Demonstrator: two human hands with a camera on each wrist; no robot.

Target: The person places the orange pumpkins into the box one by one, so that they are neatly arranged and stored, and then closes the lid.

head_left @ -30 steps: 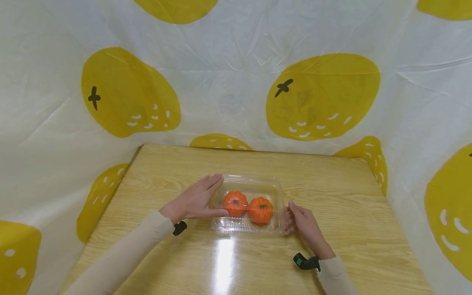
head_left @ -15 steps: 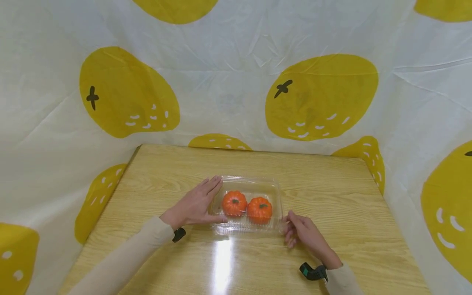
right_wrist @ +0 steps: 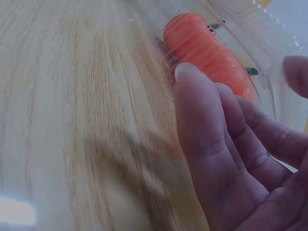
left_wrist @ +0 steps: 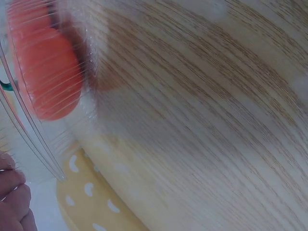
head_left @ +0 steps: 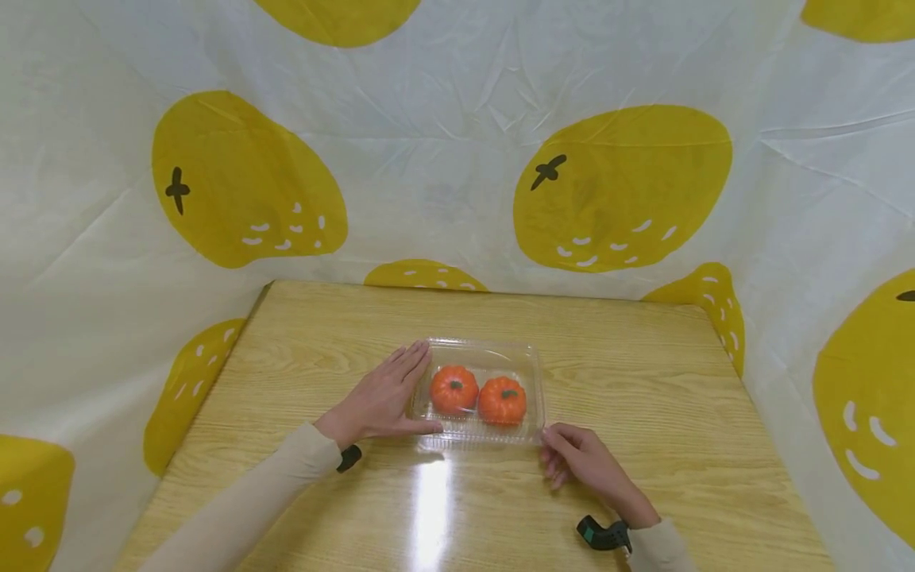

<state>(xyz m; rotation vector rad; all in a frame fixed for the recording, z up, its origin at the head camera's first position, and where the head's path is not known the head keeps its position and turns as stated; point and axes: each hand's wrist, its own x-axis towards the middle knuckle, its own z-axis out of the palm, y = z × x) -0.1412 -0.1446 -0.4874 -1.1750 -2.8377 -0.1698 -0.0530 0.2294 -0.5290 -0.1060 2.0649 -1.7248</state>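
Note:
Two small orange pumpkins (head_left: 453, 390) with green stems sit side by side inside a clear plastic clamshell container (head_left: 532, 373) on the wooden table. The lid lies over them. My left hand (head_left: 379, 401) lies along the container's left side, fingers straight and thumb reaching over the front left corner. At the front right corner, my right hand (head_left: 582, 461) pinches the plastic edge. The right wrist view shows several of its fingers (right_wrist: 197, 110) curled beside the ribbed wall. In the left wrist view, an orange pumpkin (left_wrist: 50, 72) shows through the clear side.
The wooden table (head_left: 322, 524) extends around the container, with a bright light reflection in front. A white cloth (head_left: 443, 175) printed with yellow fruit hangs behind the table and at both sides. Each wrist wears a dark band (head_left: 604, 534).
The lid's front edge has come down over the pumpkins. My right hand has moved from the container's right side toward its front right corner. My left hand has stayed nearly still.

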